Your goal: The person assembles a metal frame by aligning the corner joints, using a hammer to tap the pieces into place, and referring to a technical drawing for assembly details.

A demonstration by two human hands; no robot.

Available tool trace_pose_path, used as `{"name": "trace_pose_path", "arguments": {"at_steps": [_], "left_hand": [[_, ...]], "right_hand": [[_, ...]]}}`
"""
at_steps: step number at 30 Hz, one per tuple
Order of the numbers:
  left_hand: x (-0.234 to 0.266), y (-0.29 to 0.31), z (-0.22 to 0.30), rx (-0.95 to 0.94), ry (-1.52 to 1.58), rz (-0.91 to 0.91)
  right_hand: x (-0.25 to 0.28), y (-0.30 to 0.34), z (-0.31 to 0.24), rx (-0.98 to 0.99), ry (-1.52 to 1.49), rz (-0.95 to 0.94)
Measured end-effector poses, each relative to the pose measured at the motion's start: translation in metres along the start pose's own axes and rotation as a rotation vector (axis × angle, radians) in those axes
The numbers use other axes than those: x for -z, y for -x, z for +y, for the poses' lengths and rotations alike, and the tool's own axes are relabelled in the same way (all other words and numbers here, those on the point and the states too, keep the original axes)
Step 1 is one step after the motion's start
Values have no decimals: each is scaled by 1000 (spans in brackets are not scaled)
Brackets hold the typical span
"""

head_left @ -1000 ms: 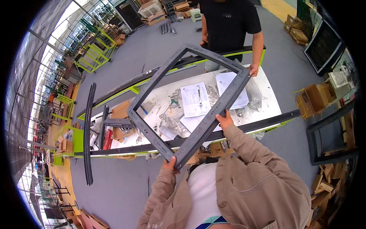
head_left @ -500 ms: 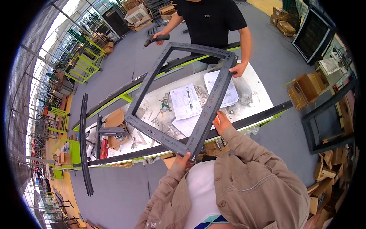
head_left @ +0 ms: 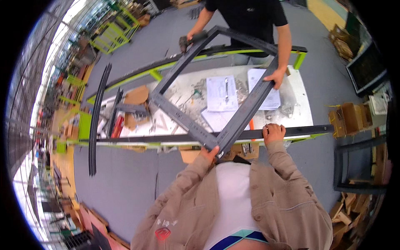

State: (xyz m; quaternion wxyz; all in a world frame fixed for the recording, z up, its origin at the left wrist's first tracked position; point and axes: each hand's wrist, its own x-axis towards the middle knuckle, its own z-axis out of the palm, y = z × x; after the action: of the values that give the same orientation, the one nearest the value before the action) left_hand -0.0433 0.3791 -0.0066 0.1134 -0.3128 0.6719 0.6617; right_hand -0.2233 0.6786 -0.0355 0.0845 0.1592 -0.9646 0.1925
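A dark grey rectangular metal frame (head_left: 183, 120) is held tilted over the white worktable (head_left: 300, 104). My left hand (head_left: 209, 153) grips its nearest corner, thumb on top. My right hand (head_left: 273, 133) is off the frame, its fingers curled over the black rail (head_left: 308, 131) along the table's near side. A thin orange item (head_left: 251, 124) shows between the frame and that hand; its kind is unclear. Across the table a person in black (head_left: 254, 25) has one hand (head_left: 276, 77) on the frame's right side and a dark power drill (head_left: 189, 41) in the other.
Papers (head_left: 218, 89) with a wrench (head_left: 226, 89) on them, and scattered small hardware, lie on the table. An open cardboard box (head_left: 137, 96) and a red box (head_left: 118, 126) are at its left. A long black profile (head_left: 98, 121) crosses the left end. Cartons (head_left: 354, 118) stand at right.
My right hand has let go of the frame's side and moved right onto the rail. The person's drill has come closer to the frame's far left side. My view has shifted.
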Motion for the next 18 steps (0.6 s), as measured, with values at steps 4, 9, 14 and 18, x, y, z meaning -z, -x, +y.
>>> {"name": "trace_pose_path", "arguments": {"at_steps": [4,9,14,18], "left_hand": [[2,-30,-44,-116,-238,153],[16,-5,37,115,-380,-6],[75,2,102,-169,-659,524],[104,-3,147,-779,-676,1014]], "right_hand": [[-2,1,-3,75,13,41],[-1,4,4,52,45,21],[1,4,0,126,107,45],[1,3,-2,121,149,-49]]}}
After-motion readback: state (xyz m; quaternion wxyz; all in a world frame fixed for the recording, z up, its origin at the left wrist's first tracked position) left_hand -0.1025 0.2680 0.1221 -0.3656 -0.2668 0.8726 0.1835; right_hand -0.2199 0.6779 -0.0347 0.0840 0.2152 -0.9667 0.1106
